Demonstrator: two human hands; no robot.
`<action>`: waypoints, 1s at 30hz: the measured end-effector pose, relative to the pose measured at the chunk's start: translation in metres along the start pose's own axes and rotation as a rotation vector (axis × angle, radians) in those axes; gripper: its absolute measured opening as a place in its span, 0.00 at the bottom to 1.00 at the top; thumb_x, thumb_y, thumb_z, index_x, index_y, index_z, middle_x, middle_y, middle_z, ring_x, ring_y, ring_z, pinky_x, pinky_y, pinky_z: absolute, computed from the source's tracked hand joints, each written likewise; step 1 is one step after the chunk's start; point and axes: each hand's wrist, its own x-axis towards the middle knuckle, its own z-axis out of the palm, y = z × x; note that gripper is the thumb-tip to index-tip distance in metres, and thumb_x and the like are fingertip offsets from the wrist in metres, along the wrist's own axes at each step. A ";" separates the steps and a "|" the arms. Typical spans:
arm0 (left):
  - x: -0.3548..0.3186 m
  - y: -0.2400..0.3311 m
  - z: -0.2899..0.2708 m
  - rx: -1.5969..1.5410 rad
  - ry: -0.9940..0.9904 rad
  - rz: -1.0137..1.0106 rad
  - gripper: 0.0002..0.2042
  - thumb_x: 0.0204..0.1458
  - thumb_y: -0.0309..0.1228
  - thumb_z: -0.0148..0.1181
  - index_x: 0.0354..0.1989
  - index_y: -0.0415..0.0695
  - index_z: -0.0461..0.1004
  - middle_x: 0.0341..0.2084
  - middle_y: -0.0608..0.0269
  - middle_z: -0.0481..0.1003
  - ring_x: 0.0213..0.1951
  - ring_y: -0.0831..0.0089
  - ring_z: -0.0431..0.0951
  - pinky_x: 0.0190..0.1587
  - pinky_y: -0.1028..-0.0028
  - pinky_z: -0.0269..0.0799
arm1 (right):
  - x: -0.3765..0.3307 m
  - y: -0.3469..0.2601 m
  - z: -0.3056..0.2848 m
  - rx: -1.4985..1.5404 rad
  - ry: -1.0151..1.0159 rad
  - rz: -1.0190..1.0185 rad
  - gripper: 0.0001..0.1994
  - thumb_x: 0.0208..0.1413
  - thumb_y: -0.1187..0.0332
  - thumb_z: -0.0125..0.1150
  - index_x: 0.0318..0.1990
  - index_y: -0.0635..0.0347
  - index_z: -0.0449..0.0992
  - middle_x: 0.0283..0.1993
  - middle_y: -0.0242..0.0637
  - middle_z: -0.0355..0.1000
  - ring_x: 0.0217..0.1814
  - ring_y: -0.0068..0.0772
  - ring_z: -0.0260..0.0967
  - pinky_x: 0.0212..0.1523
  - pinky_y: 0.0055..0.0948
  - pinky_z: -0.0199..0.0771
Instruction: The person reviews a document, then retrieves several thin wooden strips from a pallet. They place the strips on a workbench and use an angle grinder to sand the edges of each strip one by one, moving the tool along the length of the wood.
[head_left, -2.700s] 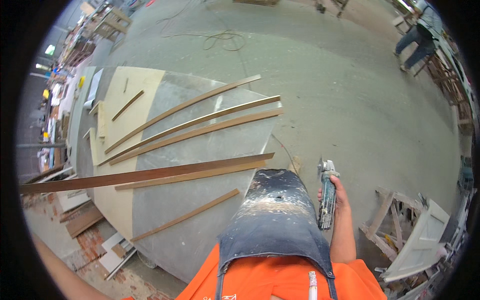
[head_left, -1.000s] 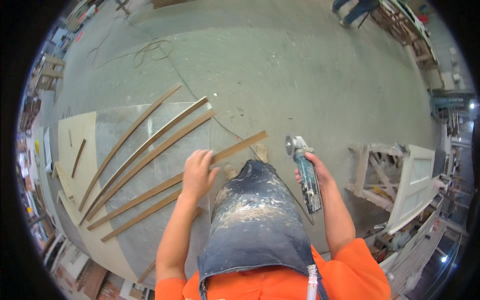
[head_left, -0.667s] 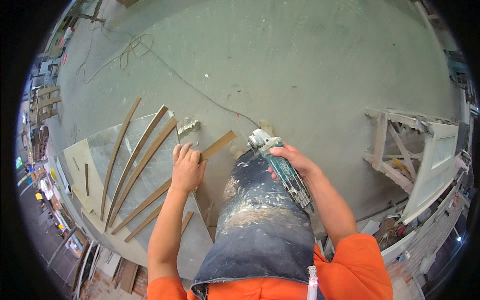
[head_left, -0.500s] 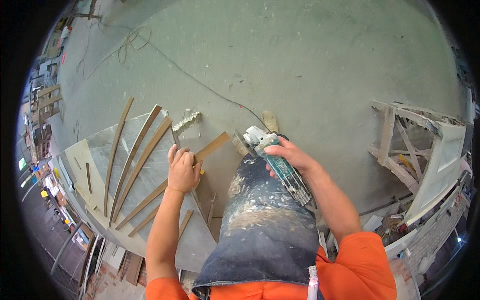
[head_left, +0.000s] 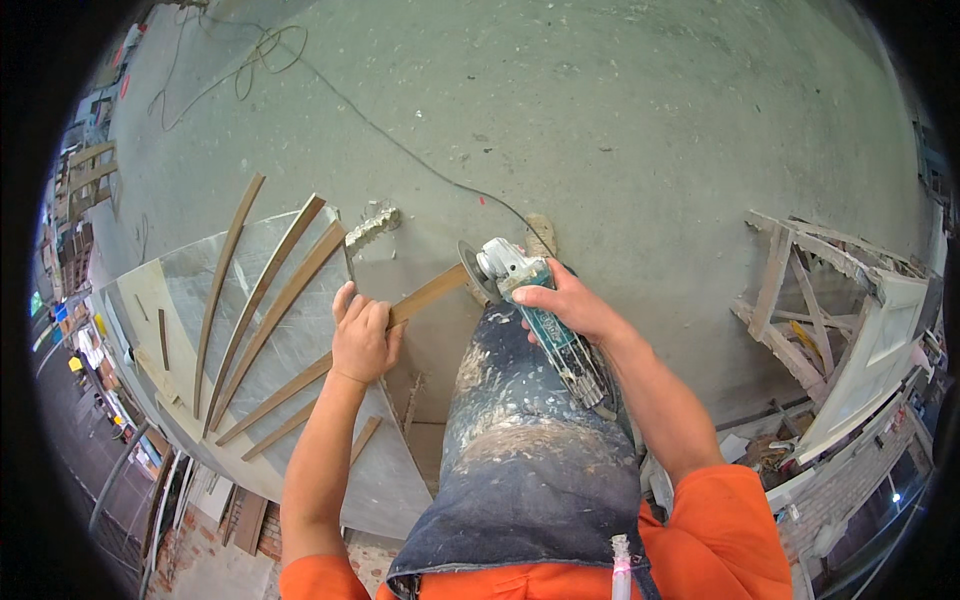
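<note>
My left hand (head_left: pixel 362 335) is closed around a long, flat wooden strip (head_left: pixel 432 293), which slants across the edge of a grey slab-topped table (head_left: pixel 395 455). The strip's free end sticks out past the table toward my right. In my right hand (head_left: pixel 575 302) is a teal and grey angle grinder (head_left: pixel 562 350), gripped by its body above my dusty dark apron (head_left: pixel 520 440). Its round disc (head_left: pixel 468 260) stands at the strip's free end; whether they touch I cannot tell. Several more curved wooden strips (head_left: pixel 280 290) lie fanned out on the table.
A dark power cord (head_left: pixel 390 140) runs over the grey floor to the grinder, with a loose coil farther back. At right stands a rough timber frame (head_left: pixel 775 270) beside a pale panel (head_left: pixel 865 345). A plaster-crusted piece (head_left: pixel 373 230) juts out beyond the table's edge.
The grinder has moved slightly left and up, bringing its disc to the strip's end. My left hand keeps its grip on the strip. The whole view has shifted a little.
</note>
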 end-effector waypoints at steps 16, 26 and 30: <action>-0.001 0.001 -0.001 -0.002 0.006 0.014 0.13 0.46 0.30 0.68 0.36 0.43 0.71 0.24 0.61 0.71 0.34 0.58 0.73 0.69 0.50 0.57 | -0.011 0.013 -0.003 0.058 0.015 -0.037 0.36 0.54 0.60 0.72 0.66 0.60 0.61 0.42 0.40 0.72 0.33 0.29 0.76 0.31 0.32 0.82; -0.006 -0.002 -0.007 -0.045 -0.025 -0.009 0.14 0.47 0.32 0.69 0.40 0.43 0.73 0.34 0.59 0.73 0.45 0.57 0.73 0.68 0.51 0.56 | -0.004 0.032 -0.009 0.001 0.104 0.022 0.37 0.51 0.56 0.75 0.63 0.63 0.64 0.44 0.39 0.73 0.34 0.31 0.76 0.31 0.33 0.82; 0.004 0.001 -0.034 0.114 0.145 -0.121 0.18 0.48 0.34 0.69 0.48 0.47 0.76 0.48 0.57 0.71 0.57 0.55 0.68 0.66 0.53 0.58 | -0.032 0.018 -0.026 0.103 0.170 0.106 0.32 0.54 0.56 0.72 0.62 0.57 0.64 0.38 0.43 0.73 0.31 0.35 0.77 0.29 0.38 0.86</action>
